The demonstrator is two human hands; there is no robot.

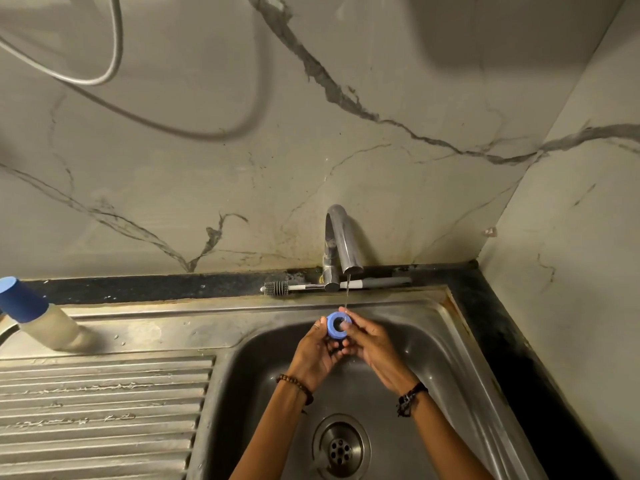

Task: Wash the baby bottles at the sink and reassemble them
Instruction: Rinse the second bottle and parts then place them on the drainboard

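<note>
Item, as I see it: blue bottle collar (pixel 338 325), opening facing up toward me, pinched by left hand (pixel 317 349) and right hand (pixel 369 344) under tap stream (pixel 346 294)

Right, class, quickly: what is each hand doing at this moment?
Left hand: grips the blue bottle ring under the tap's stream.
Right hand: pinches the same ring, fingers at its opening.
</note>
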